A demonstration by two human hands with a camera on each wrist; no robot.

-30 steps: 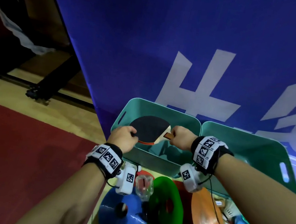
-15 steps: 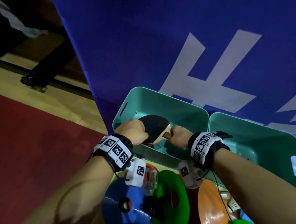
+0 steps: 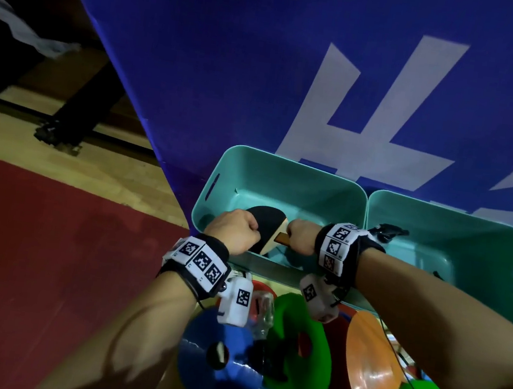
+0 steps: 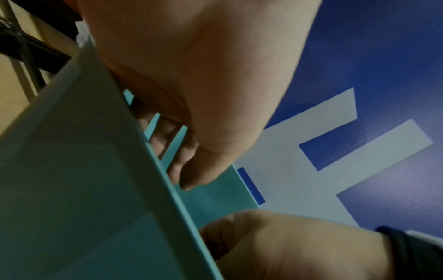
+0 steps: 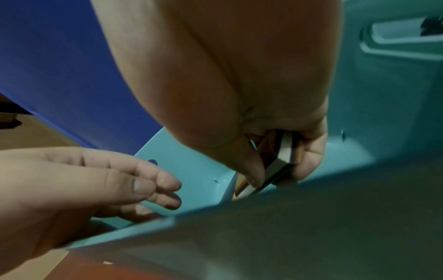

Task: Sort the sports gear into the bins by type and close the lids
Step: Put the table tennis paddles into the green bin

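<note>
Head view downward, wrist views close, sharing bin (image 3: 283,178)

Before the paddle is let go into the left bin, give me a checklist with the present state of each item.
1. Paddle over left bin: ok.
2. Right hand grips the handle: ok.
3. Left hand at the blade edge; grip: cannot tell.
4. Paddle resting on the bin floor: cannot tell.
5. Left bin lid off: ok.
6. Right bin open for other gear: ok.
</note>
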